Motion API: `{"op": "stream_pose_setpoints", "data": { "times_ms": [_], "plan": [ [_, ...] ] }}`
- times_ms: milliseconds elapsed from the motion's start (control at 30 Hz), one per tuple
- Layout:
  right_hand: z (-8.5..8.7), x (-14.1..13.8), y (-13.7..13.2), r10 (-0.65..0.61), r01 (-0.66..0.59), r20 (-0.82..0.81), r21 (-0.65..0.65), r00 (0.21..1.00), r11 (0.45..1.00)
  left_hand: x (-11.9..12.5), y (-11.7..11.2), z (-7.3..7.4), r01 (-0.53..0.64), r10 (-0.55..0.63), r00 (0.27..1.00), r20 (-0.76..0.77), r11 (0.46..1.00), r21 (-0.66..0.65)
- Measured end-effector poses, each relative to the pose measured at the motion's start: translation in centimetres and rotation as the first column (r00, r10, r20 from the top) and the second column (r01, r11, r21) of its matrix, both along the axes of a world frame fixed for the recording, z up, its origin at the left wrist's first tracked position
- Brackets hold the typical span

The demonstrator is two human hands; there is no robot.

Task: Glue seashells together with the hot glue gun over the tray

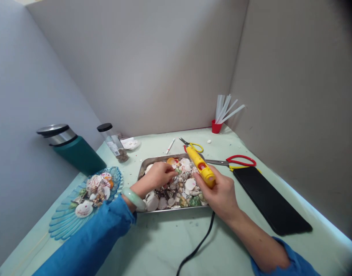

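My right hand [219,192] is wrapped round a yellow glue gun [200,165], whose black cord [197,245] trails toward me; the gun's tip points away over a metal tray [143,167] full of several seashells [185,188]. My left hand [158,174], with a pale green bangle [134,198] at the wrist, reaches into the tray and its fingers pinch together among the shells; what they hold is too small to make out.
A blue glass shell-shaped dish [67,219] with shells lies at left. Behind it stand a green flask [72,148] and a clear jar [114,143]. Red-handled scissors [235,162], small yellow snips [192,145], a black phone [269,200] and a red cup of glue sticks [216,125] sit right and back.
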State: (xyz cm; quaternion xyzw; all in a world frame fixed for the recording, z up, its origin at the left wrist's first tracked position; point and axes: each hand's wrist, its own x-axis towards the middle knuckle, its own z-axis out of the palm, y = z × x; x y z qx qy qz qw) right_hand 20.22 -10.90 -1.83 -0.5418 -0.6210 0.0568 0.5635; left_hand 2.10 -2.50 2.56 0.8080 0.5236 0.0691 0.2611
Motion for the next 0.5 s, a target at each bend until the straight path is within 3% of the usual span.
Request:
{"op": "stream_pose_setpoints", "data": {
  "times_ms": [100, 200, 400, 500],
  "plan": [
    [0.1, 0.0, -0.1, -0.007, 0.007, 0.003, 0.0, 1.0, 1.0, -1.7, 0.4, 0.4, -0.042, 0.043, 0.998, 0.053, 0.999, -0.031],
    [0.3, 0.0, -0.1, -0.005, 0.005, 0.006, 0.002, 1.0, 1.0, -3.1, 0.4, 0.9, -0.063, 0.063, 0.998, 0.013, 0.998, 0.007],
    [0.1, -0.1, -0.1, -0.006, 0.006, 0.0, -0.002, 1.0, 1.0, -3.2, -1.2, 0.7, 0.133, -0.119, 0.984, -0.134, 0.985, 0.105],
    [0.0, -0.1, 0.0, -0.014, 0.014, 0.01, -0.008, 1.0, 1.0, -2.5, -2.0, -0.1, 0.131, -0.084, 0.962, -0.26, 0.977, 0.169]
  ]
}}
